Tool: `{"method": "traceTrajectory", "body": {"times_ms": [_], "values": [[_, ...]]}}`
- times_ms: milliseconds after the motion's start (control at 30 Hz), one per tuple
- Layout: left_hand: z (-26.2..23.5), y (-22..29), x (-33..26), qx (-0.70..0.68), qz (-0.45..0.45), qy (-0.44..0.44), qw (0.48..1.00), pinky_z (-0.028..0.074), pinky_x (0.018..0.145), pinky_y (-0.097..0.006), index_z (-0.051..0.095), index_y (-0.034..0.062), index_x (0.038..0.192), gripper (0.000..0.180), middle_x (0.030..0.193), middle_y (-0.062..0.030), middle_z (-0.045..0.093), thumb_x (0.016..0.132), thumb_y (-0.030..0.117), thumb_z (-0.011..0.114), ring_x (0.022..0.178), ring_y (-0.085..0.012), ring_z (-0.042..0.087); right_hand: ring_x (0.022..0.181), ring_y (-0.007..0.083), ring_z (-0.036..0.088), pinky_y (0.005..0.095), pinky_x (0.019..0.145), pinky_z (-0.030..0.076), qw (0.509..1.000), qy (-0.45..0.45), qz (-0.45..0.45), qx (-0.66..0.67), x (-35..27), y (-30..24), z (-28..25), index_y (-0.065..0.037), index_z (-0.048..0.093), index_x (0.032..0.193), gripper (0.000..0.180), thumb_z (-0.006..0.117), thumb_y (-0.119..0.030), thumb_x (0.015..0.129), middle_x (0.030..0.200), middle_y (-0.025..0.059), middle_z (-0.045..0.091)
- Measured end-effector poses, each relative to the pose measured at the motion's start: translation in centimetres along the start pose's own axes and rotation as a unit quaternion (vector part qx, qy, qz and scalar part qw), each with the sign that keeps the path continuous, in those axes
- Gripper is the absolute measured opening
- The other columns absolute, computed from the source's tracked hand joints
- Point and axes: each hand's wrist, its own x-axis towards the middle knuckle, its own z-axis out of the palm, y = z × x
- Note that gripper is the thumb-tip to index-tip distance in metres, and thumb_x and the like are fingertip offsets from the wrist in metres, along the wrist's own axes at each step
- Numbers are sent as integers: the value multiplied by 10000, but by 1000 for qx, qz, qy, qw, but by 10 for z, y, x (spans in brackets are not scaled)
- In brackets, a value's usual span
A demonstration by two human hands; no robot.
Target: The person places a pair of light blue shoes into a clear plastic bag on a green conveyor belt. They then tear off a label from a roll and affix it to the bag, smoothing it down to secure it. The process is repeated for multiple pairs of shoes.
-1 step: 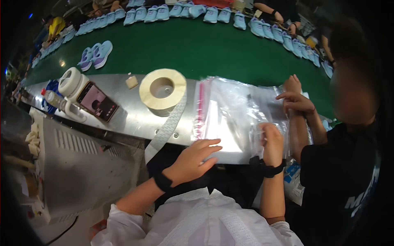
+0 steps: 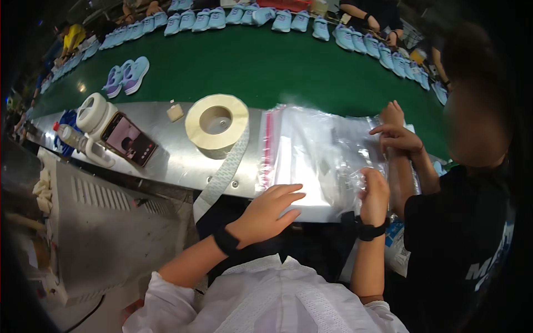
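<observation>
A stack of clear plastic bags (image 2: 308, 152) with a pink strip down its left side lies on the metal ledge in front of me. My left hand (image 2: 266, 213) is over the stack's near edge, fingers spread and holding nothing. Near the right part of the stack, my right hand (image 2: 374, 191) is closed, its curled fingertips on the crinkled film of a plastic bag. Just left of the bags stands a big roll of pale labels (image 2: 236, 127), its loose strip hanging over the ledge's edge.
A co-worker's hands (image 2: 398, 133) rest by the bags' right end. A phone (image 2: 129, 139) leans on a white jug (image 2: 91, 111), beside a small bottle (image 2: 69, 133). Light-blue shoes (image 2: 133, 75) sit on the green belt (image 2: 222, 66). A metal cabinet (image 2: 127, 222) stands at lower left.
My left hand has shifted slightly up and right. My right hand has moved a little right, and its fingers look more curled. The co-worker's hands look nearly the same.
</observation>
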Motion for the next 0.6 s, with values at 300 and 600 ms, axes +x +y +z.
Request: {"method": "traceTrajectory", "body": {"times_ms": [300,600], "values": [[97,7,116,168,115,-151,967,367,926,-572,545,105,1225,463,1391,-146,380,801,279,606,1310,-361,293,1124,222,453,387,933,383,940,228,-225,-114,-59,45,-64,-10,434,1205,331,488,-164,917,1163,126,478],[70,2,45,66,95,23,993,374,961,-441,560,30,1134,410,1260,-170,472,758,165,648,1241,-338,381,1220,409,383,459,1029,296,796,2,-215,-566,-34,47,-52,34,459,1239,404,530,-161,893,1293,244,440]]}}
